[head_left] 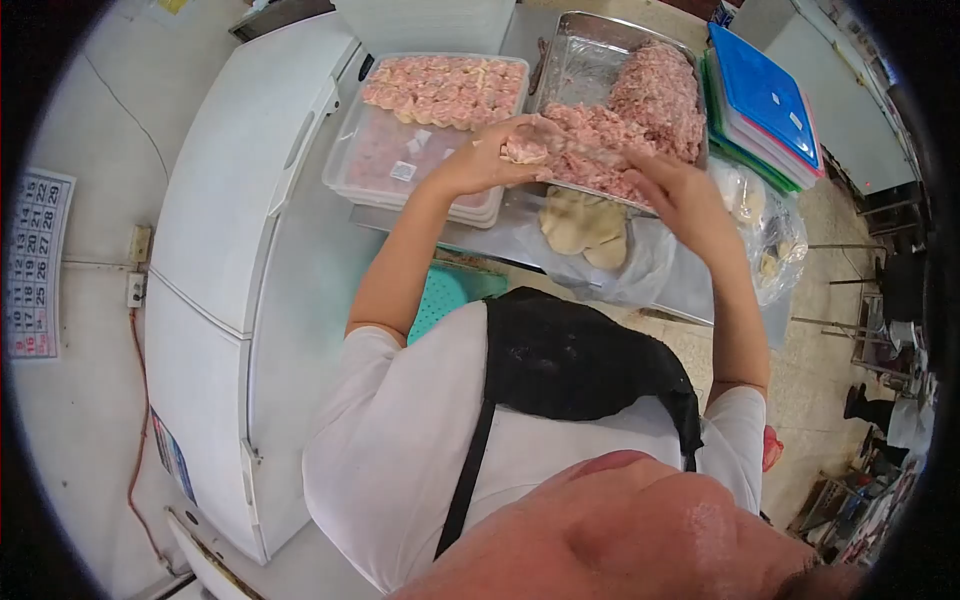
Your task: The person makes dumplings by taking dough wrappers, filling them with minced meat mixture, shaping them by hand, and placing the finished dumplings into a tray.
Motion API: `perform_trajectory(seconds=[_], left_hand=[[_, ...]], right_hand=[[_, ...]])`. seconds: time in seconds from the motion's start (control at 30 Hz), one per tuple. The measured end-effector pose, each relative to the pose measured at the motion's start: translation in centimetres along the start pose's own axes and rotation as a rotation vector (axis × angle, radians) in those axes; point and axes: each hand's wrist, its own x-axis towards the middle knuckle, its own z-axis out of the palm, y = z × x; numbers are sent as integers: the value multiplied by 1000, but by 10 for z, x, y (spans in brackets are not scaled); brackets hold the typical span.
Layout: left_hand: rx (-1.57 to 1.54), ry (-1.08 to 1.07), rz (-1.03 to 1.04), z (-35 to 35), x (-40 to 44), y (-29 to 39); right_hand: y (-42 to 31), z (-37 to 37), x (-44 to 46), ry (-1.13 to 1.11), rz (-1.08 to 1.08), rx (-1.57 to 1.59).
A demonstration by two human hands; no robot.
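My left hand [490,158] is closed around a small dumpling [527,146] with pink meat showing at its top, held over the near left corner of the metal tray. Raw minced meat [655,95] fills much of the metal tray [585,50], heaped highest at the right. At the tray's near right edge, my right hand [685,195] is closed with its fingers toward the meat; what it grips is blurred. Just below the tray, round pale dough wrappers [580,225] lie on a plastic bag [645,260]. Rows of filled dumplings [445,88] sit on the left container.
Stacked plastic containers [345,165] stand left of the tray, beside a white refrigerator [230,200]. Coloured lids [765,95], blue uppermost, are piled at the right. More wrappers in plastic bags [775,245] lie near the table's right edge. A green perforated stool [440,300] is below.
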Motion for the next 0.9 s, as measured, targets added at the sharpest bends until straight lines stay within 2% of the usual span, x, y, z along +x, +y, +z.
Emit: perform_trajectory(seconds=[0.03,0.1,0.17,0.23,0.33,0.43,0.53,0.57,0.63,0.73,0.9], left_hand=[[56,25,21,-7,-4,-7],[165,71,59,-17,-16,-19],[119,136,61,-26,-30,-30],[80,199,58,-40,-44,-38],[-61,95,-123,-85,-67,-40],[134,266,-242,-125,-86,-76],[552,455,-222,-147,-91,-141],[573,473,-264,-151,-85,-148],[615,509,-349,-154,-76,-150],[507,459,-601,-146,-62,-121],[622,573,-496,-138,-37,-147]], right_hand=[[-12,11,2,14,-27,41],[-29,36,4,-119,103,81],[-35,51,10,-225,194,164],[-29,60,3,-152,196,195],[-17,63,-20,-43,313,260],[2,60,-68,89,631,418],[4,46,-112,279,841,567],[2,38,-123,305,913,626],[6,36,-145,405,953,638],[8,27,-161,483,973,615],[28,17,-165,506,985,640]])
